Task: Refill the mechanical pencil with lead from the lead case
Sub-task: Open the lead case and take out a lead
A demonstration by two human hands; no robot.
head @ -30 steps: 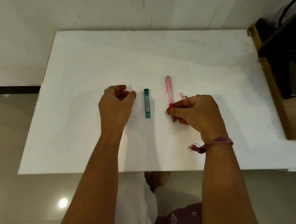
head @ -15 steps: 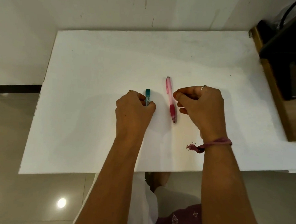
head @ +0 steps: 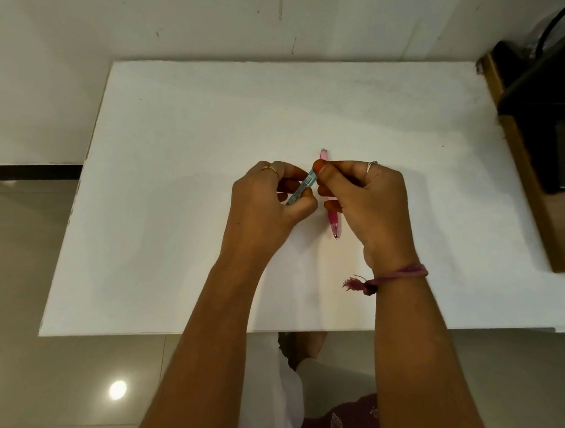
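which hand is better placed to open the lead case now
Right. The left hand already grips the slim teal plastic lead case along its body, and the right hand's fingertips pinch its top end. The pink mechanical pencil lies untouched on the white table.
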